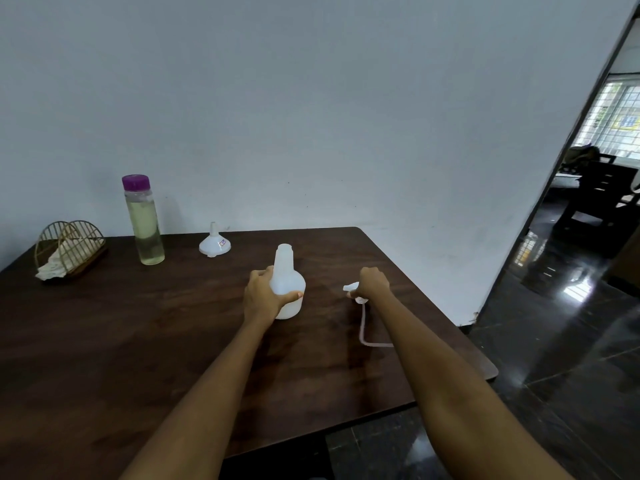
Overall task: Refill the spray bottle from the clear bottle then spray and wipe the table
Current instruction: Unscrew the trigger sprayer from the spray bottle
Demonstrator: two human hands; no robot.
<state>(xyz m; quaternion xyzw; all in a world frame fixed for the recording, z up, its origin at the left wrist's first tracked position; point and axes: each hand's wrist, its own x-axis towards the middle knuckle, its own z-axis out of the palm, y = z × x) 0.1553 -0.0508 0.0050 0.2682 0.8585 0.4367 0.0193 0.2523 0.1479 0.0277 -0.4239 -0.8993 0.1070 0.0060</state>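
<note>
Near the middle of the dark wooden counter (138,341), in the head view, the white spray bottle (287,282) is standing upright with its neck open and its top off. The left hand (263,296) is wrapping around the bottle's left side, its fingers (268,271) curling behind the body and the thumb pressing across the front near the base. Just to the right, closer to the counter's right edge, the right hand (372,282) is clenching around the white spray head (355,293), which is sitting low over the counter, well apart from the bottle. The head's thin dip tube (367,332) is trailing toward the near edge and bending to the right under the forearm.

Toward the far left corner, the clear bottle (143,223) with a purple cap (135,182) is standing upright, holding pale yellowish liquid nearly to the top. A small white funnel (214,242) is resting mouth-down near the far edge, between the clear bottle and the spray bottle. At the far left edge, a wire napkin holder (69,249) is holding a crumpled white cloth (55,266) that is spilling out onto the counter.
</note>
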